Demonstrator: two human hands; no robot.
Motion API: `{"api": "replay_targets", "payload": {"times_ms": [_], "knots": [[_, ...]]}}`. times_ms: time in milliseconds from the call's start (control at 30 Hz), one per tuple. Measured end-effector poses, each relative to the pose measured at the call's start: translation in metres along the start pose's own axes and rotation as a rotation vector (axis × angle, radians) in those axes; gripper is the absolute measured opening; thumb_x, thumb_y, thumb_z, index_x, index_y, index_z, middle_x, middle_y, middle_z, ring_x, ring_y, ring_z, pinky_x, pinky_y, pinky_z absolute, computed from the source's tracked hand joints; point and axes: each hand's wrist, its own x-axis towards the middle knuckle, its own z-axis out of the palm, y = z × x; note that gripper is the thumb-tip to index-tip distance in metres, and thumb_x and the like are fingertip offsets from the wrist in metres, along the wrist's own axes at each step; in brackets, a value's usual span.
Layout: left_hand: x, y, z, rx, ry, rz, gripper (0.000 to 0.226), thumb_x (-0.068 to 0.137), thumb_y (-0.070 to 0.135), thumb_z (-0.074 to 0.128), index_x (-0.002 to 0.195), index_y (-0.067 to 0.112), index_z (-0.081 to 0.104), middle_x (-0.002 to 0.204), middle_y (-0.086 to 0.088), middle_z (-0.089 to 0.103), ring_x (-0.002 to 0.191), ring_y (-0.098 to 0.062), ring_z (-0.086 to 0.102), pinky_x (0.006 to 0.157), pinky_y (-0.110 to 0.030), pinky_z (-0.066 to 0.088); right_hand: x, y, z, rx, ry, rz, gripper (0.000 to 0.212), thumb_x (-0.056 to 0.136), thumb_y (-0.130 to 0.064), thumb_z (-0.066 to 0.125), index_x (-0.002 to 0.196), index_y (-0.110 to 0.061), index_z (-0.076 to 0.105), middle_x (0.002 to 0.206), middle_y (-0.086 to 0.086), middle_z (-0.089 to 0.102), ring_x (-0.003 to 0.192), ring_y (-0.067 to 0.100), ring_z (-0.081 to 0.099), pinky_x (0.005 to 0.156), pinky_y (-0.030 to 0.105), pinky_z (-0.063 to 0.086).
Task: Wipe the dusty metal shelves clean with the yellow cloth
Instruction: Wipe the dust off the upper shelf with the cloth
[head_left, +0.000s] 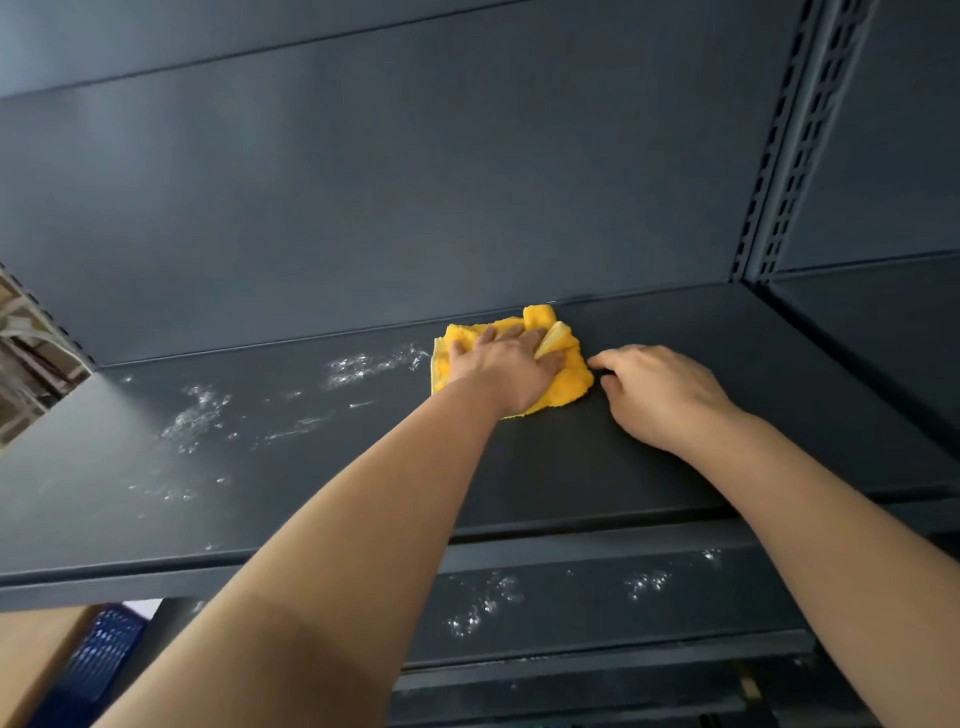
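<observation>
Here we are on the upper shelf (597, 467), and the yellow cloth (563, 387) sits just right of centre frame, close to the back edge where the shelf meets the back panel (363, 208). The left grip (506, 369) is planted palm-down on top of it and is grasping the cloth, with a fold standing up, caught between thumb and fingers. So the cloth lies directly under that grip, spilling out toward the right and the top of the frame. The right grip (660, 395) is released: loosely curled, holding nothing, resting on bare shelf with its fingertips just beside the cloth's right-hand edge.

Now the danger. White dust (363, 366) lies immediately frame-left of the cloth, with more smeared toward the lower left (197, 415). The cloth looks bunched rather than spread, so a pass through that powder could cut only a narrow track and leave streaks either side. Pull it toward the front lip and the dust may simply tumble onto the lower shelf (571, 613), which already carries its own specks. Run it along the back and powder could pack into the seam — and with pressure mostly under the palm, the loose edges may roll under and drag.
</observation>
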Motion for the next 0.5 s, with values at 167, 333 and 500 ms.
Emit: {"api": "replay_targets", "payload": {"times_ms": [167, 333, 500], "knots": [[0.017, -0.041, -0.003, -0.019, 0.022, -0.123, 0.062, 0.092, 0.065, 0.02, 0.149, 0.04, 0.023, 0.159, 0.012, 0.017, 0.148, -0.019, 0.01, 0.115, -0.056, 0.007, 0.003, -0.019, 0.008, 0.007, -0.001, -0.068, 0.037, 0.101, -0.021, 0.039, 0.135, -0.027, 0.052, 0.135, -0.001, 0.054, 0.116, 0.023, 0.055, 0.085, 0.036, 0.05], [0.016, -0.098, -0.008, -0.026, 0.027, -0.228, 0.065, 0.092, 0.067, 0.017, 0.15, 0.04, 0.02, 0.16, 0.013, 0.016, 0.148, -0.018, 0.009, 0.116, -0.055, 0.007, 0.006, -0.051, 0.017, 0.01, 0.009, -0.13, 0.038, 0.101, -0.02, 0.04, 0.136, -0.026, 0.051, 0.136, -0.004, 0.054, 0.118, 0.021, 0.055, 0.089, 0.036, 0.049], [0.001, -0.153, -0.013, -0.021, 0.028, -0.264, 0.063, 0.092, 0.067, 0.016, 0.15, 0.042, 0.019, 0.16, 0.012, 0.016, 0.148, -0.021, 0.009, 0.115, -0.058, 0.006, 0.011, -0.1, 0.027, 0.024, 0.005, -0.163, 0.038, 0.1, -0.017, 0.041, 0.135, -0.025, 0.052, 0.135, -0.004, 0.055, 0.117, 0.021, 0.055, 0.087, 0.035, 0.049]]}}
